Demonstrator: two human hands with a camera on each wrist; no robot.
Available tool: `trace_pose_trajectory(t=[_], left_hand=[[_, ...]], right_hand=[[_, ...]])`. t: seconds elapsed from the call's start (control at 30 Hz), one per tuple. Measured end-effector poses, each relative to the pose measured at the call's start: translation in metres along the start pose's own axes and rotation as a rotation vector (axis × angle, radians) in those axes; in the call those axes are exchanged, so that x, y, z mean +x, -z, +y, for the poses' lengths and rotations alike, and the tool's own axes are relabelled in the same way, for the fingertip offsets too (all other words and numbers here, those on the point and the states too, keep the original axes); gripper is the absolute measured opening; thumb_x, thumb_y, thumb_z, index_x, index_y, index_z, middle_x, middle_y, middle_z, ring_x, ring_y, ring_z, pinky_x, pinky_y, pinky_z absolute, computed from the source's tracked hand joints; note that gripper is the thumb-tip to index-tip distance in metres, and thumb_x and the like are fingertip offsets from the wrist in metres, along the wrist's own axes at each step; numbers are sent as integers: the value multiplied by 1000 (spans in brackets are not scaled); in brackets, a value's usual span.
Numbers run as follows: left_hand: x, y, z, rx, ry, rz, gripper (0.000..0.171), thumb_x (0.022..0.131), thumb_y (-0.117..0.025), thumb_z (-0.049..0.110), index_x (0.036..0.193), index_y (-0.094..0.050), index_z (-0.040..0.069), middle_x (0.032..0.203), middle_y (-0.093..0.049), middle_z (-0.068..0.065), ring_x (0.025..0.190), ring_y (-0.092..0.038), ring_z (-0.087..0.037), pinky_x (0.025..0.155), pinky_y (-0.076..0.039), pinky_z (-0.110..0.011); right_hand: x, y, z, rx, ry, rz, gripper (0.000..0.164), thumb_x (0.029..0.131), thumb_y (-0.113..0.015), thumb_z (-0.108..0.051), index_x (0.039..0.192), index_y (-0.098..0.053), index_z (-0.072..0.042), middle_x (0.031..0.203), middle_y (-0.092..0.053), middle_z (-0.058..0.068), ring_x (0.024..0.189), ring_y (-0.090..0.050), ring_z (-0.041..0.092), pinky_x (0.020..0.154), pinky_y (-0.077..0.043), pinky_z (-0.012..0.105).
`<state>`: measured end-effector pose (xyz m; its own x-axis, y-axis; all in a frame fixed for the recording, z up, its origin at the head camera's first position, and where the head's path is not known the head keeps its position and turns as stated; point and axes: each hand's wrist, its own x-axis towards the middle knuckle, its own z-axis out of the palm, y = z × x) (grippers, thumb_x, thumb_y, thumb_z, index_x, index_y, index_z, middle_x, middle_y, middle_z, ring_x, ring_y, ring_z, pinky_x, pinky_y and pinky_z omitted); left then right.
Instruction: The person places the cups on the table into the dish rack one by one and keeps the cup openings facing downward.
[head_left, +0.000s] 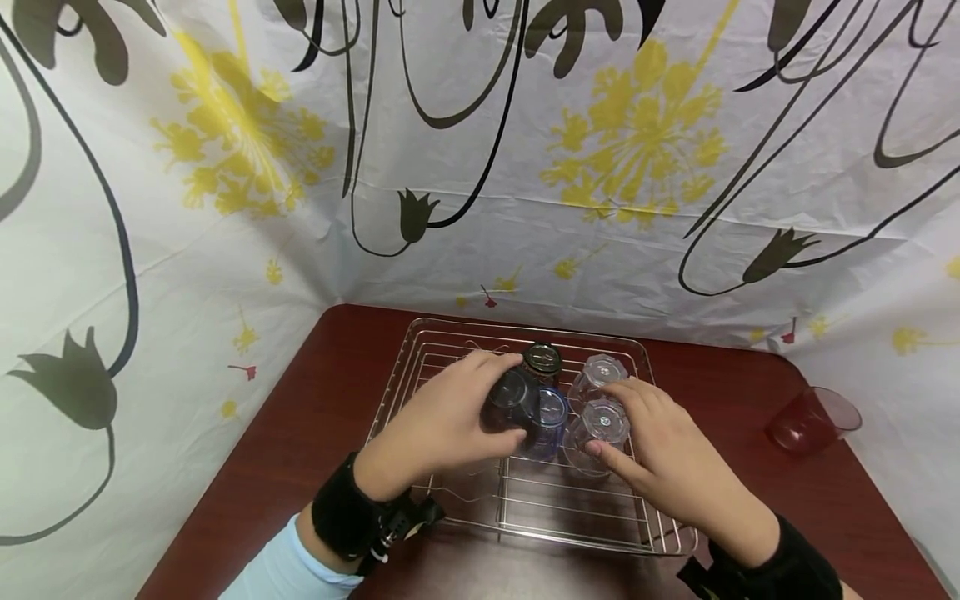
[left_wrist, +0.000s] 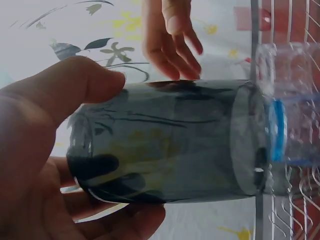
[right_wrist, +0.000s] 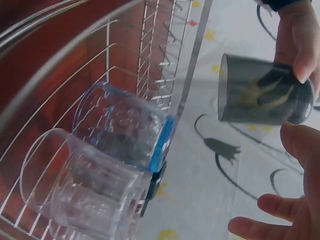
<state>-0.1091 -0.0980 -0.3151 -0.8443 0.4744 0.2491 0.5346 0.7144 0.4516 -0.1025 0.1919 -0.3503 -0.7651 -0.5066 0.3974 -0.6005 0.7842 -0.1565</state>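
Observation:
My left hand (head_left: 450,408) grips a smoky grey glass (left_wrist: 170,145), bottom up, above the wire rack (head_left: 570,533). In the right wrist view a gap shows between that glass and the rack. My right hand (head_left: 667,442) hovers with spread fingers (right_wrist: 260,230), holding nothing, over two clear faceted glasses (head_left: 604,423) on the rack's right side. Beside these stands a blue-tinted glass (right_wrist: 125,132) with a bright blue base edge. A dark glass (head_left: 542,358) stands behind it. The standing glasses have their bottoms up.
The rack lies on a dark red-brown table (head_left: 720,392). Near the table's right edge stands a red see-through glass (head_left: 806,425). A patterned white sheet (head_left: 480,150) hangs behind and at both sides.

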Motion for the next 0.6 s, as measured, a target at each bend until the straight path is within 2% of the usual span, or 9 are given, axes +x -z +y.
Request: trace_pose_trajectory(t=[0.13,0.3,0.47,0.6], left_hand=[[0,2,-11,1,47,8,83,77,-81,41,149,-47,16,123,-59,-3,98,-60,-13,82,-55,-30],[3,8,-25,12,108,30,82,78,-80,42,149,-47,18,126,-59,-5,97,-62,-17,81,-56,-35],[9,18,-43,23,192,36,82,79,-77,44,150,-44,20,136,-55,-8,105,-61,-23,83,-56,-42],[11,21,-61,10,248,25,83,84,-73,44,155,-37,19,144,-48,-11,115,-59,-27,87,-55,-45]], right_hand=[[2,-3,8,-15,1,11,66,91,-70,-43,139,-50,-2,137,-55,16,134,-45,40,104,-38,60],[1,-4,16,-21,-57,-15,70,92,-69,-46,141,-48,-1,143,-51,19,138,-40,42,107,-35,62],[-2,-3,24,-6,-103,-32,70,92,-68,-47,141,-48,-1,146,-47,20,140,-35,46,108,-32,65],[-2,-1,31,-13,-120,-32,72,92,-69,-46,145,-45,-3,148,-44,23,140,-33,50,107,-30,67]])
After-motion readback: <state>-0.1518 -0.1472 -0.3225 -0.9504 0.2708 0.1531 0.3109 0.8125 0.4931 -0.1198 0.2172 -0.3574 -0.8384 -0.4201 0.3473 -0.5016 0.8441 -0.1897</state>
